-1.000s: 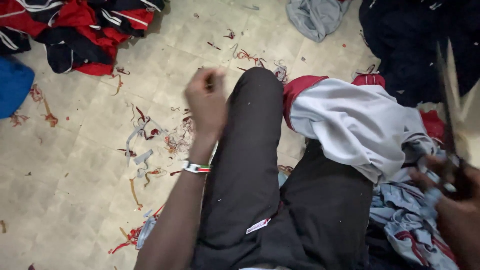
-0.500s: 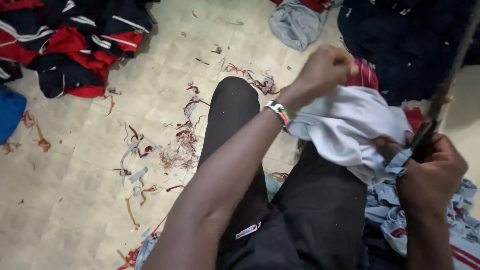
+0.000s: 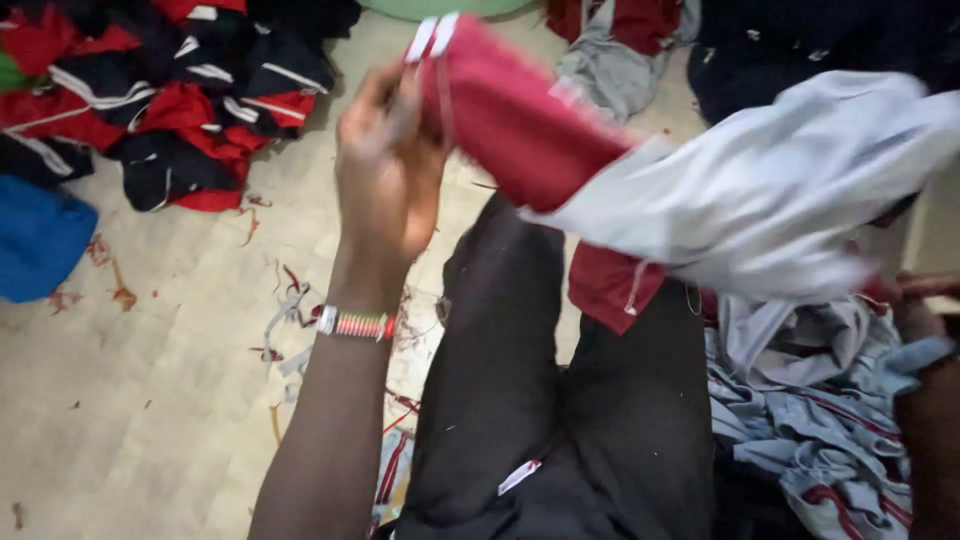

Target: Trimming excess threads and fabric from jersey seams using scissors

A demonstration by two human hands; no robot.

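Lifting: the left hand (image 3: 385, 165) had risen from beside the knee, where it hung a second earlier, to the top of the view, carrying the garment's red cuff end (image 3: 500, 110) with it
Left fingers: closed in a pinch on the red cuff end, near its white-striped edge (image 3: 432, 35)
Garment: a red and grey sleeve-like piece (image 3: 760, 200), now stretched in the air across the lap, red part by the left hand, grey part running off to the right
Right hand: only a sliver (image 3: 925, 290) showed at the right border under the grey cloth; whether its fingers were curled or spread could not be told
Change since half a second earlier: the cloth lay bunched on the thigh then; here it was pulled out long and taut, which reads as the piece being opened up for handling
Wrist: a beaded bracelet (image 3: 356, 323) sat on the left forearm
Lap: black trousers (image 3: 560, 400), with a grey and red striped heap (image 3: 810, 430) just beside the right thigh
Floor: pale tiles (image 3: 130, 420) strewn with red and grey offcuts (image 3: 290, 310); a pile of red, black and white clothes (image 3: 150, 100) at upper left, a blue cloth (image 3: 35, 235) at the left edge
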